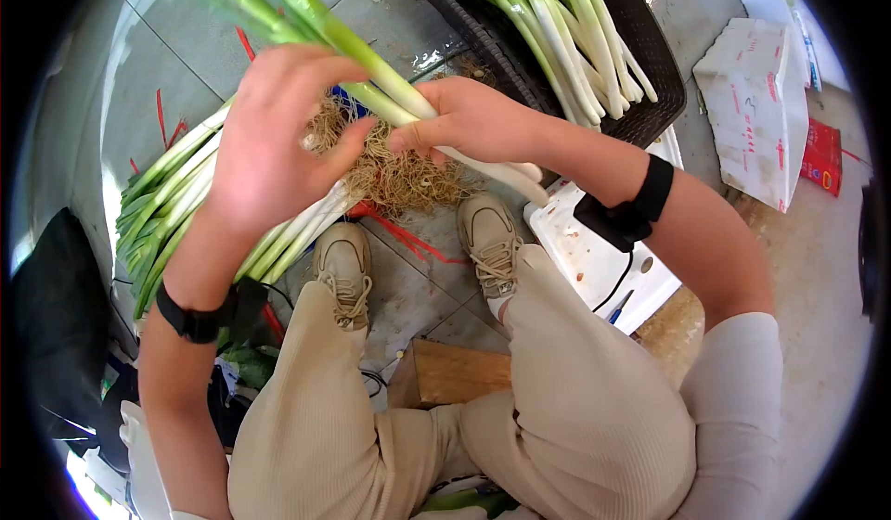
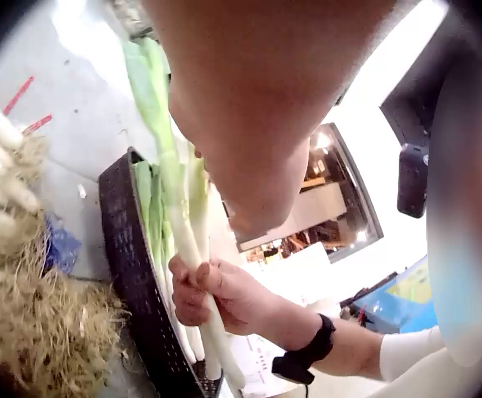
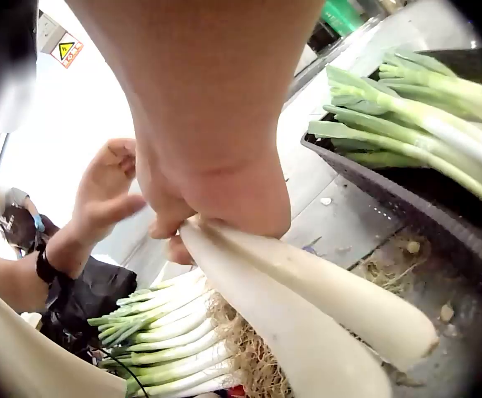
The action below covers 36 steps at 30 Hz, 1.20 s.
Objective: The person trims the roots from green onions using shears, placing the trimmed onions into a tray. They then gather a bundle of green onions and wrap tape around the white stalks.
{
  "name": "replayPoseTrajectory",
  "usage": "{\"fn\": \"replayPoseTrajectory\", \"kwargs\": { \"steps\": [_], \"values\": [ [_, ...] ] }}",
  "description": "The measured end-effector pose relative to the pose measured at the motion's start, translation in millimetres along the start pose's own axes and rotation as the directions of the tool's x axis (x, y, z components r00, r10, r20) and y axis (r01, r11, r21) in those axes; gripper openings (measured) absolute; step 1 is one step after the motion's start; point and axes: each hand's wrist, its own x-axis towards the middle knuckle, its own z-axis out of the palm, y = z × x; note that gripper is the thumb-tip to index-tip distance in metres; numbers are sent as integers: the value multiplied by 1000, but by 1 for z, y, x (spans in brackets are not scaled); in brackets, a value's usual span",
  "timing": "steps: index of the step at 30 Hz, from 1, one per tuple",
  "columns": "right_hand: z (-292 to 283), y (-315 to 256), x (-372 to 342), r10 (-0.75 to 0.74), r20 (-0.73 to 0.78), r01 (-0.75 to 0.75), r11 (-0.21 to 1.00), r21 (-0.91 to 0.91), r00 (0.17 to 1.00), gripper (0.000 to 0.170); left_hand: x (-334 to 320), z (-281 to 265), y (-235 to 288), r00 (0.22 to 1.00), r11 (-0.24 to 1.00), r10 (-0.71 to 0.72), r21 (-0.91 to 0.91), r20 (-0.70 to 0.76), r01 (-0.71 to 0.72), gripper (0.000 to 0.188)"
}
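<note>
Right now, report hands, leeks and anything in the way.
Right hand grips leeks near their white ends. Left hand beside them, holding nothing. Roots piled below, seemingly not in the way.

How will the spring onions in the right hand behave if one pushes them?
The held spring onions would probably feel fairly stiff along their straight white shafts. Their leafy green ends may flex more. The smooth, rounded shafts could slip in the right hand.
</note>
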Motion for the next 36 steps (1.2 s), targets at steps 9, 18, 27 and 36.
{"fn": "replayPoseTrajectory", "kwargs": {
  "steps": [9,18,27,36],
  "values": [
    [48,-13,21,-36,-96,60,963,262,995,25,-19,42,-6,604,-94,-526,-747,599,658,68],
    [55,3,24,-96,-104,117,967,225,990,28,-2,58,-7,613,-115,-598,-812,516,572,37],
    [-3,11,-10,36,-288,-78,987,-138,957,75,9,64,-8,755,30,-415,-822,507,569,28],
    [-23,19,-8,-258,-587,204,966,-158,767,93,45,50,-17,779,179,-238,-762,580,622,31]
  ]
}}
